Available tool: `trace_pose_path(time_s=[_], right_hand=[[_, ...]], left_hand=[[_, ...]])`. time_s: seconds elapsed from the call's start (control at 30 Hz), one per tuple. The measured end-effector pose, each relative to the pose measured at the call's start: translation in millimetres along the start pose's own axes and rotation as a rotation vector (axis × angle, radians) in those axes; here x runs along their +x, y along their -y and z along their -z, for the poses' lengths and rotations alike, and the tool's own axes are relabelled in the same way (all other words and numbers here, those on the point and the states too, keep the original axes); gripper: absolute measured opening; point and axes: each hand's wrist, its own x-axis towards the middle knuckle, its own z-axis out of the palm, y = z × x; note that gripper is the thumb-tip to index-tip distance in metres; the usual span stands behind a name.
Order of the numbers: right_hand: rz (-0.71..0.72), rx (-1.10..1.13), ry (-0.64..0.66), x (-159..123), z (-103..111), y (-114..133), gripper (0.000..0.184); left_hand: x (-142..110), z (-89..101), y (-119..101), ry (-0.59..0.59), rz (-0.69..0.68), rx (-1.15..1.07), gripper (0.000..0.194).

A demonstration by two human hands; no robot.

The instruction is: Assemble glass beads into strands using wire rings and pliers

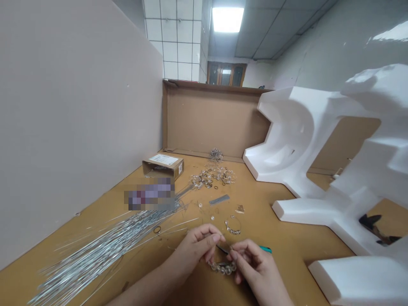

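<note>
Low in the middle of the head view, my left hand [204,241] pinches one end of a wire loop of clear beads [225,268]. Facing it, my right hand [251,261] is closed in a pinch at the other end of that loop. A short dark strand spans the gap between my fingertips, and the beads hang below it. The exact grip of each fingertip is too small to make out. Just beyond my hands lies a second beaded loop [233,225], flat on the table. A teal handle [265,249] shows from behind my right hand, its tool hidden.
A bundle of thin silver wires [105,246] spreads across the left of the brown table [191,293]. Farther back are a small open cardboard box [164,166], a pile of beads and rings [212,176] and a flat grey strip [219,199]. White foam pieces [338,280] stand at right.
</note>
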Motion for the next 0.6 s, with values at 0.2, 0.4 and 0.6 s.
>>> trace_pose_path(time_s=[0.2,0.4,0.6], right_hand=[[0.118,-0.560,-0.092,1,28,13,0.031],[-0.039,-1.104,0.014,-19,34,-5,0.063],[0.046,-1.312,0.060,-25,24,-5,0.070]], left_hand=[[6,4.6,8,-0.073,-0.012,-0.193,0.020],[6,10.2,1,-0.086,-0.018,-0.298,0.019],[2,5.6,0,-0.029,0.010,-0.356,0.016]])
